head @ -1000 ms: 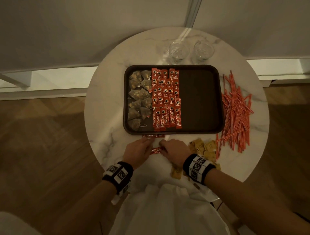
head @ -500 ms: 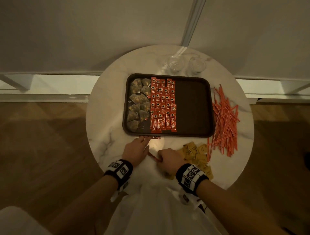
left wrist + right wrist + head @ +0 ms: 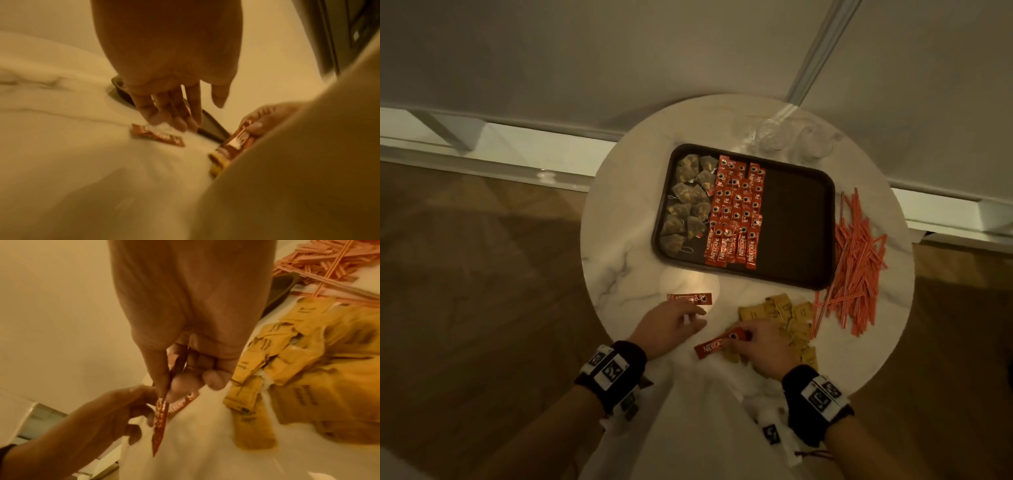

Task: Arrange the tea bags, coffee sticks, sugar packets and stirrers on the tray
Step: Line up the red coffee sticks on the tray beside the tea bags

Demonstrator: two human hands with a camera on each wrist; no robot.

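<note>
Now right hand (image 3: 763, 346) pinches a coffee stick (image 3: 720, 343), left hand (image 3: 667, 327) open.

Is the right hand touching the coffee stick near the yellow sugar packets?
Touching. The right wrist view shows the right hand pinching the coffee stick between thumb and fingers.

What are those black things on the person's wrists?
Each bare forearm has a thick black band with white squares printed with black block patterns: one at the left hand, one at the right hand. No sleeves or gloves show.
</note>
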